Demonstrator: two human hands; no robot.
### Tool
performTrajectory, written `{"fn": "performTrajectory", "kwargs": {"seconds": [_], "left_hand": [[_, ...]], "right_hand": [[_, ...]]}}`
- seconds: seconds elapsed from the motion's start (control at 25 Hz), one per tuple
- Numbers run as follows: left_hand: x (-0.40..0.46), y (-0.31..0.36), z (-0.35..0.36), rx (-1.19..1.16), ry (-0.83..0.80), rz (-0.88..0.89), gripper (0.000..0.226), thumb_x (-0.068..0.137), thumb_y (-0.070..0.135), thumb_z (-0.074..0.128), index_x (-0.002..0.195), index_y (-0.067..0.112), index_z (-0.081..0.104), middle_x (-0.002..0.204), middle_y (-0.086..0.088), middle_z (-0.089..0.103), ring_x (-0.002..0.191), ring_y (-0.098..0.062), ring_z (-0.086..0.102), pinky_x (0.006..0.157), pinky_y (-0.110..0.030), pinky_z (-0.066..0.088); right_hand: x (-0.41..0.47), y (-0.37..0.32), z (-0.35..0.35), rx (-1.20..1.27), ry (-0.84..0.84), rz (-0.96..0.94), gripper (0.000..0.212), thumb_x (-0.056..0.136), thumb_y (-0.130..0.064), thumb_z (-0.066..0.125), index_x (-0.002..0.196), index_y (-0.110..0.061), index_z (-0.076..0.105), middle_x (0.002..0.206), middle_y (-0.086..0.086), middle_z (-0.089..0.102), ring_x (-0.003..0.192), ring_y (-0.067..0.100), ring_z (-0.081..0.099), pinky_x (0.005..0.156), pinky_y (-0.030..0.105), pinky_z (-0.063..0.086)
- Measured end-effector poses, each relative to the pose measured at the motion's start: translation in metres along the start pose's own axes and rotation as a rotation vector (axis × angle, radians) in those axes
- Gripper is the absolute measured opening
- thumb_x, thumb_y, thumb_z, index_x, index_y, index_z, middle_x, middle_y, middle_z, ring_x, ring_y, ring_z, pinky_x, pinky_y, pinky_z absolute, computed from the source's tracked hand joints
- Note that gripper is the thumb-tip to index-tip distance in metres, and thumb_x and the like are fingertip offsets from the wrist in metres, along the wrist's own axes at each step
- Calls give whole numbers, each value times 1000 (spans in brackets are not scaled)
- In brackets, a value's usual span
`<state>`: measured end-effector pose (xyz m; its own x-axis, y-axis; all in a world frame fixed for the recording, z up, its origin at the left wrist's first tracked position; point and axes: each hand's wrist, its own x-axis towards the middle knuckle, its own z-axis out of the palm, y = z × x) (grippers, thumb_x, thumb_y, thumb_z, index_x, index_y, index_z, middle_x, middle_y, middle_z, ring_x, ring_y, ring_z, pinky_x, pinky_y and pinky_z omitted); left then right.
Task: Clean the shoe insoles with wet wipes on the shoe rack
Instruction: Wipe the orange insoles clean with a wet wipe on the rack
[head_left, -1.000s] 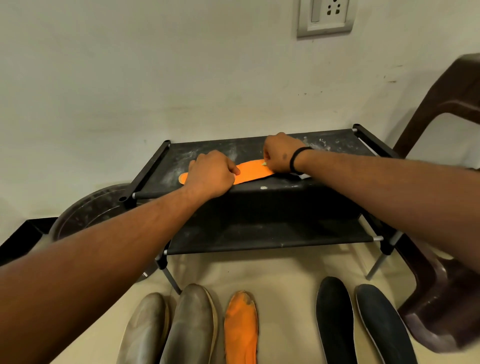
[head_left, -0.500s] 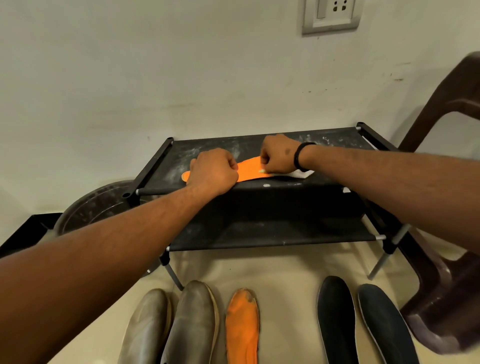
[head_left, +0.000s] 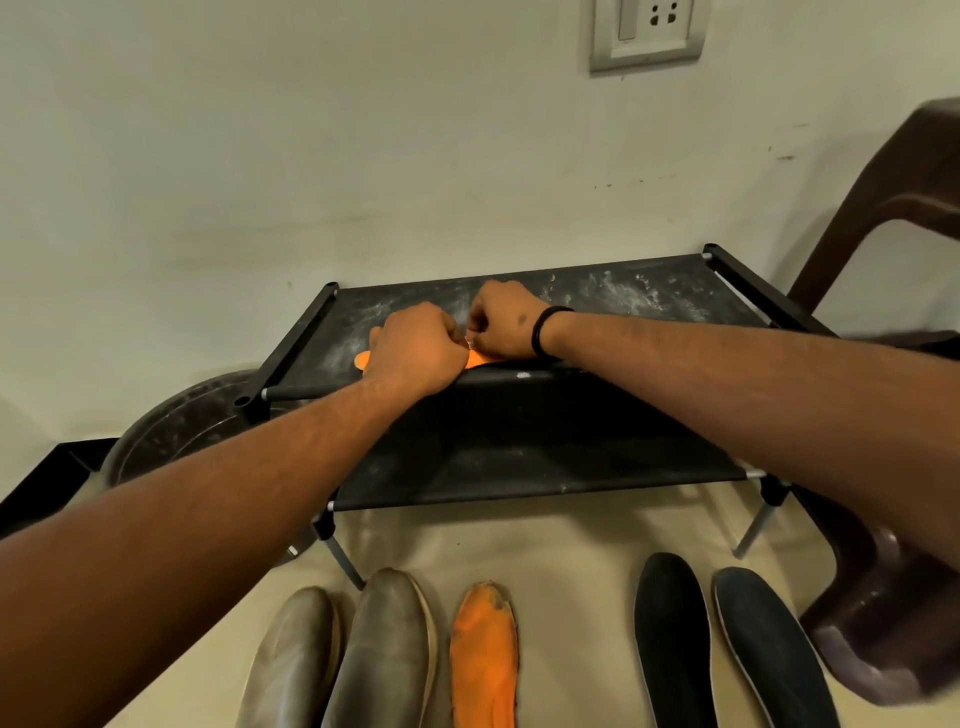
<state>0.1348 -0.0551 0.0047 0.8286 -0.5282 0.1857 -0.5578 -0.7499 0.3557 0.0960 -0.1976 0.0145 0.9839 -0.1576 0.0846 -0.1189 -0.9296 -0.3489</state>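
Left hand (head_left: 415, 353): fingers curled, pressing down on the orange insole (head_left: 480, 359). Right hand (head_left: 501, 322): curled, touching the left, pinching a scrap of white wipe (head_left: 469, 341) at the insole. Insole: on the rack (head_left: 649, 296) top shelf, at its near edge, left of centre. Shelf right of the hands: bare, dusty. Floor, near: second orange insole (head_left: 483, 654), two grey, two black.

Soft, even indoor light, moderately dim and warm-toned. No glare. The lower tier of the black fabric-and-tube shoe rack (head_left: 545, 467) lies in deep shadow. Wide-angle bending at edges; the brown plastic chair (head_left: 883, 623) is blurred.
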Motion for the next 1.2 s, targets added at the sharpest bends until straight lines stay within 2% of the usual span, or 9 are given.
{"fn": "performTrajectory", "kwargs": {"seconds": [0.16, 0.24, 0.32, 0.44, 0.6, 0.84, 0.92, 1.04, 1.2], "left_hand": [[-1, -2, -2, -31, -10, 17, 14, 87, 25, 65, 87, 29, 78, 98, 8, 75, 101, -17, 64, 101, -50, 46], [-2, -1, -2, -30, -12, 29, 14, 87, 25, 65, 88, 29, 79, 99, 8, 75, 102, -17, 64, 101, -51, 46], [-1, -3, -3, -40, -16, 27, 14, 86, 25, 65, 87, 29, 79, 98, 9, 75, 101, -18, 64, 100, -51, 47], [-2, -5, -2, -39, -18, 14, 14, 86, 24, 65, 82, 30, 77, 96, 9, 75, 99, -17, 64, 101, -51, 46], [-1, -2, -2, -30, -1, 9, 13, 87, 24, 66, 81, 28, 77, 93, 8, 75, 99, -17, 64, 100, -48, 46], [-1, 0, -3, -17, -7, 7, 14, 84, 21, 66, 86, 28, 79, 91, 5, 74, 96, -20, 63, 97, -46, 44], [-1, -1, -3, -6, 7, -6, 16, 82, 21, 66, 87, 27, 79, 88, 3, 73, 94, -22, 63, 94, -44, 42], [-2, -1, -4, -10, -5, -12, 13, 83, 21, 68, 82, 30, 77, 83, 12, 69, 96, -17, 61, 96, -45, 43], [-1, -1, -4, -30, -33, -14, 16, 86, 20, 67, 76, 31, 74, 85, 14, 69, 100, -16, 62, 100, -47, 44]], "right_hand": [[-7, 24, -23, -262, 9, 97, 6, 87, -10, 57, 85, -15, 61, 84, 6, 62, 76, 26, 59, 70, 38, 54], [-12, 35, -30, -315, 24, 155, 14, 86, -7, 56, 75, -14, 53, 76, 6, 58, 69, 25, 56, 66, 38, 53], [-13, 39, -30, -305, 21, 158, 17, 86, -6, 55, 71, -13, 53, 73, 7, 58, 67, 26, 57, 67, 39, 55], [-13, 39, -27, -183, -54, 93, 12, 85, -4, 59, 78, -4, 69, 79, 13, 68, 76, 29, 64, 73, 40, 57], [-22, 33, -29, 22, -175, 36, 11, 85, -8, 65, 88, -5, 75, 88, 4, 71, 84, 18, 63, 78, 31, 55], [-10, 0, 3, 11, 72, -10, 16, 87, -8, 57, 85, -7, 73, 86, 10, 71, 80, 24, 66, 78, 38, 58], [-10, -6, 4, 12, 44, -58, 15, 88, -10, 58, 82, -6, 72, 84, 10, 71, 79, 24, 66, 74, 34, 56], [-21, 0, -6, 67, -57, -101, 17, 89, -11, 60, 77, -6, 71, 76, 7, 70, 71, 19, 63, 67, 28, 52], [-35, 29, -27, -101, -117, -88, 15, 89, -11, 60, 82, -7, 73, 82, 8, 71, 76, 21, 64, 74, 32, 54]]}}
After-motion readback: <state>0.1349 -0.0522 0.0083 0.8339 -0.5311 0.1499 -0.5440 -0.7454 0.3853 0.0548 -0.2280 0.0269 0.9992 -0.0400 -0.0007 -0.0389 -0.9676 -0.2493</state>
